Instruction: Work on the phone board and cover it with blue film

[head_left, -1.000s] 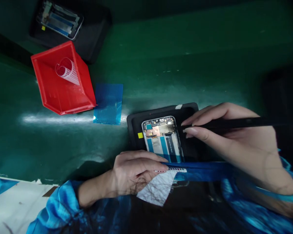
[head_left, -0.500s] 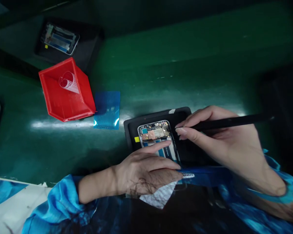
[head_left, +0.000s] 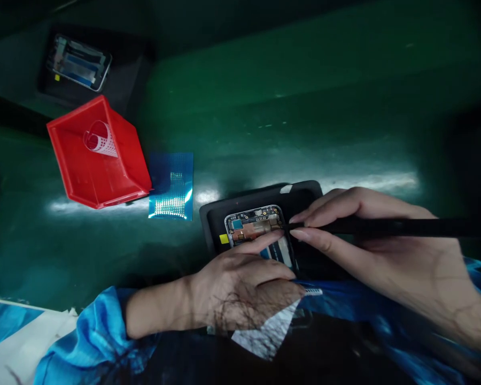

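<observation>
An opened phone (head_left: 253, 226) with its circuit board showing lies in a black holder tray (head_left: 304, 195) near the table's front edge. My left hand (head_left: 240, 289) rests over the phone's lower half, its forefinger stretched onto the board, and a white sheet (head_left: 270, 334) with a dotted strip is held under its fingers. My right hand (head_left: 385, 256) grips a long black stick tool (head_left: 404, 227) like a pen. The tool's tip touches the phone's right edge, right by my left fingertip.
A red plastic bin (head_left: 98, 155) with a curled dotted liner stands at the left. A blue dotted film sheet (head_left: 171, 185) lies beside it on the green table (head_left: 304, 107). A second phone (head_left: 79, 61) in a black tray sits at the far left back.
My left forefinger has stretched up from the phone's bottom edge onto its board. The tool's tip has come in to the phone's right edge. The view shifted slightly.
</observation>
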The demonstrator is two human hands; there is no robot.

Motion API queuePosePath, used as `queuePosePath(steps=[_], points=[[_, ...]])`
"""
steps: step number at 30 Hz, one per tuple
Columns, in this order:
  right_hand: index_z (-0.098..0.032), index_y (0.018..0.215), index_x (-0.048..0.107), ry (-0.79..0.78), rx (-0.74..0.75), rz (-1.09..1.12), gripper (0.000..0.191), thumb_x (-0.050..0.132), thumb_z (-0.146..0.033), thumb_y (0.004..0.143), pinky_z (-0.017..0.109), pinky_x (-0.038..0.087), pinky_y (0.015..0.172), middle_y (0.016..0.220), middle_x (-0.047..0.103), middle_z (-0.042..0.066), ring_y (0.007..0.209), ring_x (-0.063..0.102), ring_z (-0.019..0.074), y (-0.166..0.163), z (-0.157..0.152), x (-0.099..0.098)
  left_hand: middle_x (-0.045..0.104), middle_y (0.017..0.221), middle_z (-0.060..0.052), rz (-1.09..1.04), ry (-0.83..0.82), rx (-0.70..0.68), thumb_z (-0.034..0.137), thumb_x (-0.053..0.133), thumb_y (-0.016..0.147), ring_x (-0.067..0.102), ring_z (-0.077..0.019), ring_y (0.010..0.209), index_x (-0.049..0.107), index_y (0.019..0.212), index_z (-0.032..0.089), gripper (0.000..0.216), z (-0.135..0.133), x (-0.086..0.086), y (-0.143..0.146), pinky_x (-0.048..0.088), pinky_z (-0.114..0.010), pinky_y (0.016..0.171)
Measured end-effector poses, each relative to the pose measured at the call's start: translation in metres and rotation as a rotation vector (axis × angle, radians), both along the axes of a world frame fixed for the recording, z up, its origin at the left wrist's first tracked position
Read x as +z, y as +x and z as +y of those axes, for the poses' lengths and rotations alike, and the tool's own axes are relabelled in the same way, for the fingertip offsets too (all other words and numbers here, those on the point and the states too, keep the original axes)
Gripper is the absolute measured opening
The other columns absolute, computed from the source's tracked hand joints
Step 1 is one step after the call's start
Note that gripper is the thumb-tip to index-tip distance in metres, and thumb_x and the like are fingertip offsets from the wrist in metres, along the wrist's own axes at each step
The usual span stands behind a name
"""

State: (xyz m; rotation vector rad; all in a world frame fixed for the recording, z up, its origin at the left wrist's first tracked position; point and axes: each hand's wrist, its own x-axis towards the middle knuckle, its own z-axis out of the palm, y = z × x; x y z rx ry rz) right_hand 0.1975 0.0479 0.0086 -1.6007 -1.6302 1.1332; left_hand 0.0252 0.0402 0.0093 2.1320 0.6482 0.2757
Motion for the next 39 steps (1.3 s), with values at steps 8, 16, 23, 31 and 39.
queuePosePath(steps=[8, 16, 23, 31, 39], points=[[-0.024, 0.061, 0.05, 0.04, 0.061, -0.029, 0.017, 0.06, -0.018, 0.049, 0.027, 0.047, 0.06, 0.069, 0.057, -0.002, 0.067, 0.053, 0.015, 0.003, 0.004, 0.005, 0.058, 0.074, 0.004, -0.049, 0.088, 0.017, 0.019, 0.039, 0.071, 0.054, -0.0082, 0.073, 0.05, 0.077, 0.016, 0.013, -0.005, -0.006, 0.002, 0.023, -0.029, 0.096], [-0.027, 0.057, 0.05, 0.024, -0.055, 0.017, 0.015, 0.059, -0.019, 0.049, 0.033, 0.049, 0.056, 0.062, 0.056, -0.004, 0.063, 0.054, 0.0165, 0.0, 0.005, 0.007, 0.06, 0.074, 0.002, -0.092, 0.241, -0.077, 0.015, 0.04, 0.07, 0.054, -0.0083, 0.07, 0.052, 0.078, 0.015, 0.014, -0.001, -0.006, 0.001, 0.024, -0.032, 0.096], [-0.023, 0.058, 0.049, -0.02, -0.065, 0.01, 0.014, 0.06, -0.02, 0.049, 0.031, 0.049, 0.051, 0.063, 0.057, -0.001, 0.063, 0.054, 0.0164, -0.001, 0.006, 0.005, 0.059, 0.074, 0.003, -0.088, 0.177, -0.075, 0.015, 0.037, 0.071, 0.053, -0.0066, 0.069, 0.05, 0.081, 0.015, 0.017, -0.001, -0.008, 0.001, 0.019, -0.033, 0.098], [-0.023, 0.056, 0.049, -0.02, -0.068, -0.047, 0.014, 0.06, -0.02, 0.049, 0.03, 0.048, 0.053, 0.063, 0.056, -0.002, 0.063, 0.054, 0.0157, -0.002, 0.005, 0.004, 0.06, 0.073, 0.001, -0.107, 0.234, -0.151, 0.015, 0.038, 0.071, 0.054, -0.0077, 0.069, 0.052, 0.079, 0.014, 0.016, 0.006, -0.007, 0.0, 0.017, -0.037, 0.098], [-0.024, 0.057, 0.049, -0.045, -0.083, -0.067, 0.013, 0.06, -0.021, 0.05, 0.033, 0.046, 0.054, 0.064, 0.055, -0.003, 0.064, 0.053, 0.0167, -0.004, 0.007, 0.005, 0.061, 0.074, 0.0, -0.112, 0.249, -0.144, 0.016, 0.038, 0.071, 0.055, -0.0087, 0.071, 0.052, 0.078, 0.014, 0.016, 0.005, -0.007, -0.001, 0.022, -0.036, 0.097]])
